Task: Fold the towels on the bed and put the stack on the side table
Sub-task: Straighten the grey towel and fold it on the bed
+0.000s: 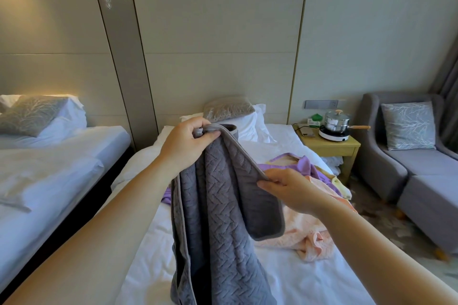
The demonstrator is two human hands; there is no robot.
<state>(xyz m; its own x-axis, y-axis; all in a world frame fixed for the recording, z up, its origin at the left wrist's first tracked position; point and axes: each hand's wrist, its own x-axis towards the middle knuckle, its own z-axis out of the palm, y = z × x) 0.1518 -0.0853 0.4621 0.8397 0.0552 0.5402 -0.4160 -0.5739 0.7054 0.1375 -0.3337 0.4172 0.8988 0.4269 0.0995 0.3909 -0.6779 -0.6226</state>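
A grey towel (218, 225) with a zigzag weave hangs in the air over the white bed (309, 285). My left hand (186, 141) grips its top corner, held high. My right hand (290, 188) pinches the towel's upper hem lower down and to the right. On the sheet behind lie a purple towel (307, 166), a pink towel (307, 235) and a pale yellow towel (340, 184), all crumpled together. The wooden side table (329, 146) stands right of the bed's head.
On the side table sit a steel pot (337, 121) on a white hotplate, a green box and a phone. A grey sofa (421, 176) with a cushion fills the right. A second bed (49, 156) lies left, across a narrow gap.
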